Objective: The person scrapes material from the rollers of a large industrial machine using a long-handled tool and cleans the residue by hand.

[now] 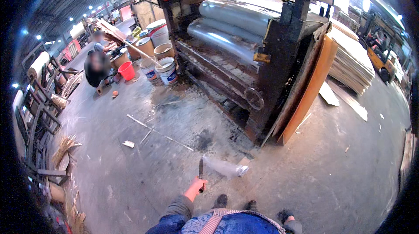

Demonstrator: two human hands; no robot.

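Blade pointing ahead, a knife [201, 170] sits in the left hand [196, 186], fingers clamped round its handle; the right hand's fingers, at frame's bottom [290, 219], cannot be made out. Loose plastic [224, 167] before the shoes [222, 200] could cause a slip onto steel. Beyond stand the machine's [281, 68] hard edges; floor [349, 168] opens rightward.

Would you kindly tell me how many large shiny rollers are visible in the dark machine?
2: the upper roller and the lower roller just beneath it; more may be hidden inside.
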